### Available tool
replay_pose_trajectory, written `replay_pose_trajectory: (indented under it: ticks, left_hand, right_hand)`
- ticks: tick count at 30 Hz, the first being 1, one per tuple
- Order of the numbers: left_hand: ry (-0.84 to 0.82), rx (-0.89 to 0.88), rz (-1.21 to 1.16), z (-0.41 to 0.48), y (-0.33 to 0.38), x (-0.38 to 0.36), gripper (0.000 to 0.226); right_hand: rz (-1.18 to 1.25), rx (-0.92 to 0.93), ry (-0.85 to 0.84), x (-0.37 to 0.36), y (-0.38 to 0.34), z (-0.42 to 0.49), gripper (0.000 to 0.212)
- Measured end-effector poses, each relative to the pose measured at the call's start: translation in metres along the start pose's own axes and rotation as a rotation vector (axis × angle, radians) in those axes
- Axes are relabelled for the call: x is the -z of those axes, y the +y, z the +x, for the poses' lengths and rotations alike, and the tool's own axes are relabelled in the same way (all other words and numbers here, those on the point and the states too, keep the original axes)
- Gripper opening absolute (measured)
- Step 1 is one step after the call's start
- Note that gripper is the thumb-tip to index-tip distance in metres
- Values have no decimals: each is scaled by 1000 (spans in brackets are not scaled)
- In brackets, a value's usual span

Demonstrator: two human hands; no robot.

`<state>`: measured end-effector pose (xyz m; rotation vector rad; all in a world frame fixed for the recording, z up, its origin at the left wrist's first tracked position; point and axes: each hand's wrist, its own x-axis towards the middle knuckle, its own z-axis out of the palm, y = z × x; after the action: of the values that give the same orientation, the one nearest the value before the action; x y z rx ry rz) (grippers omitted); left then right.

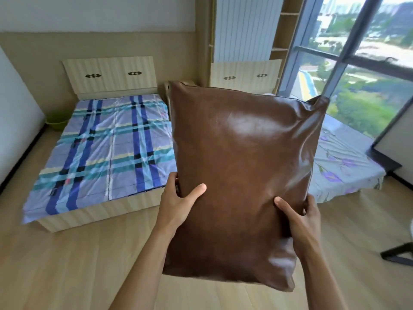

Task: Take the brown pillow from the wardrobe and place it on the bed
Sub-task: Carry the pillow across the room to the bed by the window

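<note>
While the brown leather-look pillow hangs upright in mid-air in front of the person, both hands carry it by its lower half, clear of the wooden floor and touching no furniture. At about 8 o'clock on the pillow, the left hand clamps the edge, thumb pressed onto the front face and fingers wrapped out of sight behind. At about 4 o'clock, the right hand does the same on the opposite edge, thumb on the front and fingers curled round the side. Each grip is closed firmly on the pillow and denting its glossy cover.

No wardrobe shows in this view, so the fetching half of the task looks done: the pillow is out and in hand. What remains is the placing. Ahead at 10 o'clock lies the bed with the blue plaid sheet and a pale headboard, its top bare. A second bed with a floral sheet sits at 2 o'clock beside the large window, mostly hidden behind the pillow. Which bed is meant cannot be told from the task wording; the plaid one appears nearer to the line of approach. By my reckoning the job is past halfway, with the walk-up and the lowering of the pillow onto a mattress not yet done.
</note>
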<state>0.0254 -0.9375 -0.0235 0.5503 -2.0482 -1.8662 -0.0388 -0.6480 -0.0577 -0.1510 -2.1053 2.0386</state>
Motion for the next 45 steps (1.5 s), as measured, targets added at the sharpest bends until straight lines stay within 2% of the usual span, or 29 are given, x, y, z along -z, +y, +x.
replay_pose_trajectory:
  ticks: [3,8,12,18,21,26,30,36,41,45]
  left_hand:
    - [-23,-7,-14,71,-3,-26,41]
    - [-14,15,-34,202,-9,-79,43]
    - [70,50,-18,306,1,-118,50]
    - [167,42,1,451,11,-156,36]
    - [188,41,13,530,8,-171,44]
    - [127,21,-4,678,0,-210,32]
    - [51,41,-5,789,12,-241,44]
    - [-17,44,-10,928,15,-288,47]
    - [-40,57,-23,1044,9,-333,42]
    - [-26,53,-31,1133,11,-369,47]
  right_hand:
    - [7,-7,16,-28,14,62,52]
    - [32,-32,-12,-80,37,195,54]
    - [-7,-34,-68,-124,35,319,53]
    - [-7,-35,-146,-202,34,471,57]
    - [-15,-45,-155,-239,41,534,56]
    - [-3,-60,-96,-299,57,648,52]
    - [-27,-71,-31,-338,59,736,53]
    - [-29,-101,44,-383,73,851,52]
    - [-8,-126,59,-428,97,959,50]
    - [1,-129,29,-464,110,1054,49]
